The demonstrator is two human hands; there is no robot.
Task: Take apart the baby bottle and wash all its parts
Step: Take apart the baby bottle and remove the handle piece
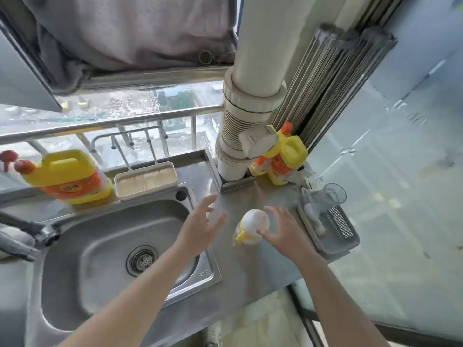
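Head view: the baby bottle (251, 227) stands upright on the steel worktop (250, 274), to the right of the sink (75, 259). It is fully assembled, with a white domed cap on top and yellow handles at its neck.

The left hand (203, 226) hovers over the worktop between the sink and the bottle. Its fingers are spread and its grip is released, holding nothing.

The right hand (283, 232) is just right of the bottle, fingers splayed and grip likewise released. Its thumb tip lies against the edge of the cap, though motion blur makes it unclear whether it truly touches. The 2 hands flank the bottle.

Right of the bottle, at the worktop's edge, sits a grey drainer tray (333, 236) with a clear cup (332, 194) at its far end. Behind the bottle a thick white pipe (250, 108) rises, with 2 yellow detergent bottles (283, 159) beside its foot.

Behind the sink stand a big yellow detergent jug (72, 176) and a beige tray (145, 182). The drain strainer (142, 260) sits in the basin, and the tap (30, 234) reaches in from the left.
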